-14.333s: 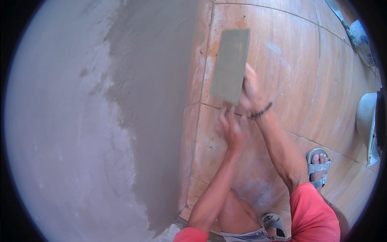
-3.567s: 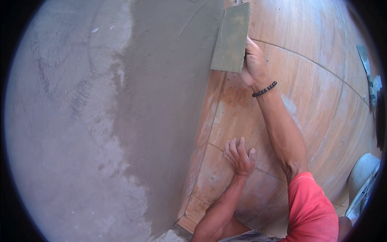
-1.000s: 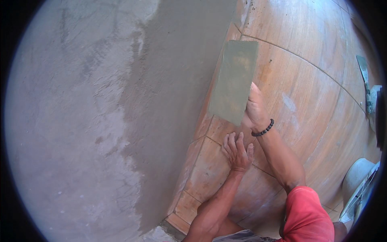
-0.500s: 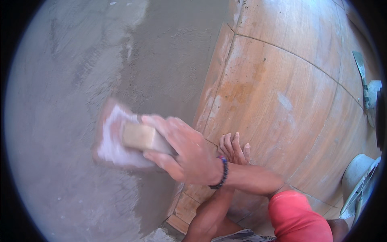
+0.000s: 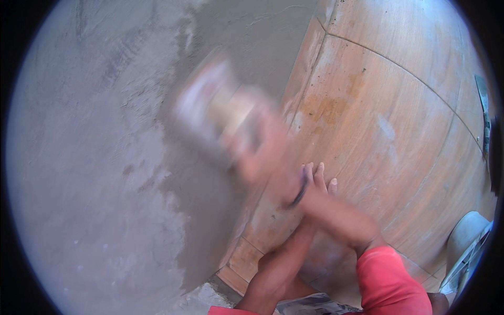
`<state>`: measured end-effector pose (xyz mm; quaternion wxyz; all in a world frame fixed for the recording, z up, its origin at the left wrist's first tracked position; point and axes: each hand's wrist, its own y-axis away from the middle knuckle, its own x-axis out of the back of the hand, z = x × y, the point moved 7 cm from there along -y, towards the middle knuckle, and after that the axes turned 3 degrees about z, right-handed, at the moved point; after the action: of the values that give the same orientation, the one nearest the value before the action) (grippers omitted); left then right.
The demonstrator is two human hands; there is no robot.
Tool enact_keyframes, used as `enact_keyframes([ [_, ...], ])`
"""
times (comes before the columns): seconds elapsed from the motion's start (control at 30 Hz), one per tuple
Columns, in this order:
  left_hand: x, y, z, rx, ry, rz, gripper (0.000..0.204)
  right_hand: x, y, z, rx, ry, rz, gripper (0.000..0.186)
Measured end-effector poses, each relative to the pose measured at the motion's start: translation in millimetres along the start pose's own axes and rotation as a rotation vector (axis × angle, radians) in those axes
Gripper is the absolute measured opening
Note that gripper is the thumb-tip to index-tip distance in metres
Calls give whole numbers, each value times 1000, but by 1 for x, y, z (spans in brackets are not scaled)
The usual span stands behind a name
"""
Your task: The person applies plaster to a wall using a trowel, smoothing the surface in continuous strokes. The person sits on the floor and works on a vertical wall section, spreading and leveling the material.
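My right hand [image 5: 268, 144], smeared by motion, is closed around the block handle of a plastering float [image 5: 197, 102]. The float's pale, rectangular plate is against or just over the damp grey cement surface [image 5: 205, 220], near its tiled border; the blur hides whether they touch. My right forearm, with a dark bracelet at the wrist, crosses over my left arm. Below that crossing, my left hand [image 5: 320, 178] rests on the wood-look tiles [image 5: 383, 157] with its fingers stretched out. It holds nothing, and its palm is hidden behind the right forearm.
A narrow tile strip [image 5: 303, 68] edges the cement. At the far right lies a scraper [image 5: 482, 100] with a flat blade. Nearer on that side stands a pale bucket [image 5: 464, 236]. Lighter, drier cement [image 5: 94, 184] spreads across the left.
My right hand has swept the float up and to the right over the cement, toward the tiled border. My left hand stays on the tiles, and the whole view has shifted slightly.
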<state>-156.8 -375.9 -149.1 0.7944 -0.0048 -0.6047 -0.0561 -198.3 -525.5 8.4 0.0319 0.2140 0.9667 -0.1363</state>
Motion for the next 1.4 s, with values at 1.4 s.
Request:
enact_keyframes([
  [1.4, 5, 9, -17, -23, 29, 114, 54, 12, -74, -1, 126, -99, -58, 43],
])
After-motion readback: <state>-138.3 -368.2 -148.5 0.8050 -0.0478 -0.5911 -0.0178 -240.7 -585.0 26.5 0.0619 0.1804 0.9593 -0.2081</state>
